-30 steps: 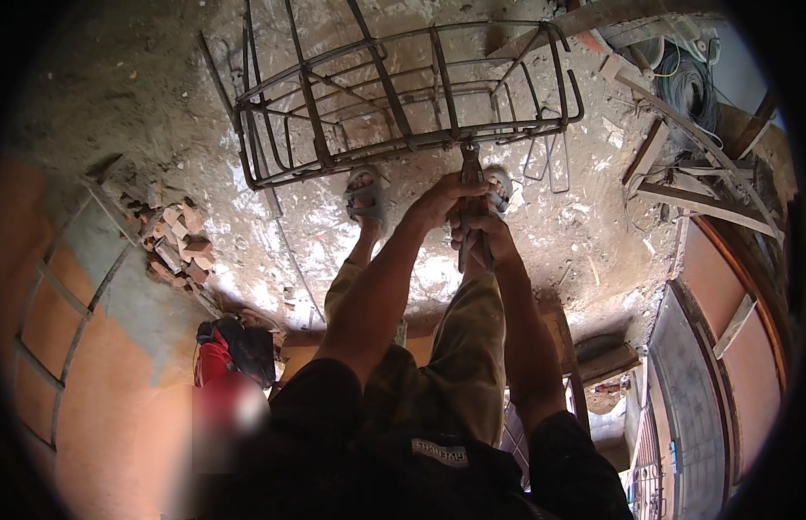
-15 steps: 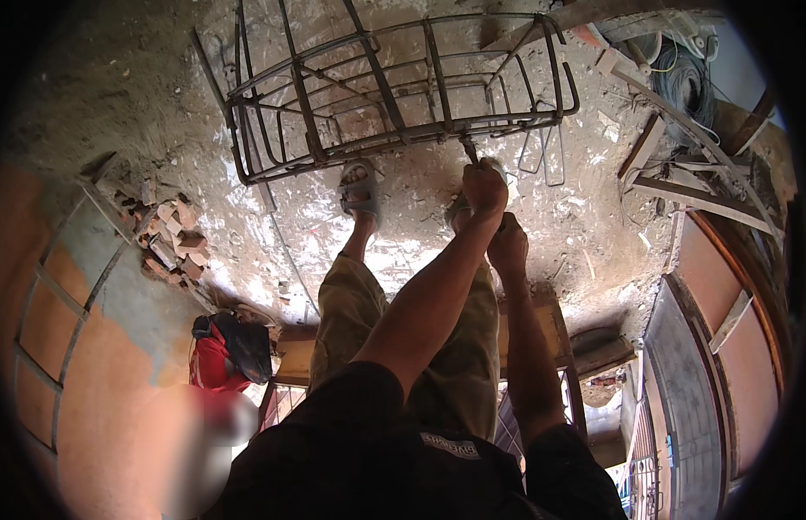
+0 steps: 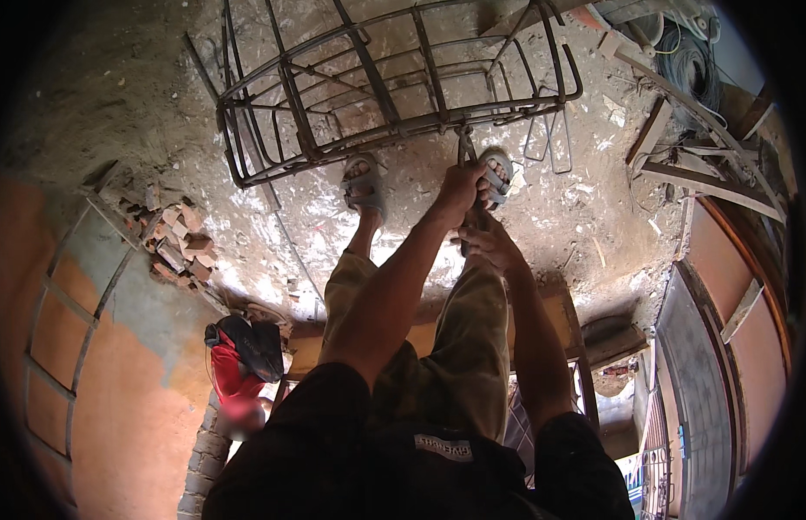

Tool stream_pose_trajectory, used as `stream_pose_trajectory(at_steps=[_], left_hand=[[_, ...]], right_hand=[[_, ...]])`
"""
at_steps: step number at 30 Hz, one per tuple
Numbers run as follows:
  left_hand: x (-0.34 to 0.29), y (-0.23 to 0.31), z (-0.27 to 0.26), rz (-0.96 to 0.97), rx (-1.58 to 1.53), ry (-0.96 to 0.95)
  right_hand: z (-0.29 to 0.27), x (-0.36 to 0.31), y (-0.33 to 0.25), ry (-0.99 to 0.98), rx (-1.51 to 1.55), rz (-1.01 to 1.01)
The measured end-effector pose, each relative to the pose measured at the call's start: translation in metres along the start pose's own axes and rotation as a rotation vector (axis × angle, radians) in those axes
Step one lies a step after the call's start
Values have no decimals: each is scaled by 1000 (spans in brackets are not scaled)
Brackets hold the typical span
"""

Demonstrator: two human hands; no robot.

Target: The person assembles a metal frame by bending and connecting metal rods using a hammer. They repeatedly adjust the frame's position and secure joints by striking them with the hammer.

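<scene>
At the left of the frame a heap of broken bricks [image 3: 173,243] lies on the dusty concrete floor [image 3: 273,234]. Across the top middle spans a steel rebar cage [image 3: 394,87]. Just under its lower bar, slightly right of centre, the left hand [image 3: 462,186] is clenched round a thin metal tool [image 3: 464,147] whose tip reaches up to that bar. Directly below, the right hand [image 3: 489,244] wraps the tool's lower end. Loose bent stirrups [image 3: 546,143] lie to the right.
</scene>
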State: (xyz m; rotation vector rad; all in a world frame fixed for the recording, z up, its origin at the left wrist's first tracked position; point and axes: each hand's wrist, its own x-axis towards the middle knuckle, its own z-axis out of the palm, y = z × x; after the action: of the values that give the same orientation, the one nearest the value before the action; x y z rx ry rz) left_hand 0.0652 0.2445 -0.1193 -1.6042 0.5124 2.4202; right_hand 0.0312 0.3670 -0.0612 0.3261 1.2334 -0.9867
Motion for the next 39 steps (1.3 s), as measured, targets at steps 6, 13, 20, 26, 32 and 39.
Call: stream_pose_trajectory(at_steps=[6,13,20,26,32,39], left_hand=[[25,-26,36,422,672,784],[-11,8,-4,152,316,-34],[24,-5,-33,-83,-327,-464],[4,7,-14,-5,-374,-581],[4,8,-20,-37,-365,-621],[12,2,-20,-83,-277,-512]], right_hand=[[2,24,37,471,-823,-338],[-24,35,36,-125,76,26],[-15,11,10,-287,287,166],[-21,-13,-8,98,-143,-80],[0,-17,-17,196,-216,-126],[-11,2,7,316,-447,-131]])
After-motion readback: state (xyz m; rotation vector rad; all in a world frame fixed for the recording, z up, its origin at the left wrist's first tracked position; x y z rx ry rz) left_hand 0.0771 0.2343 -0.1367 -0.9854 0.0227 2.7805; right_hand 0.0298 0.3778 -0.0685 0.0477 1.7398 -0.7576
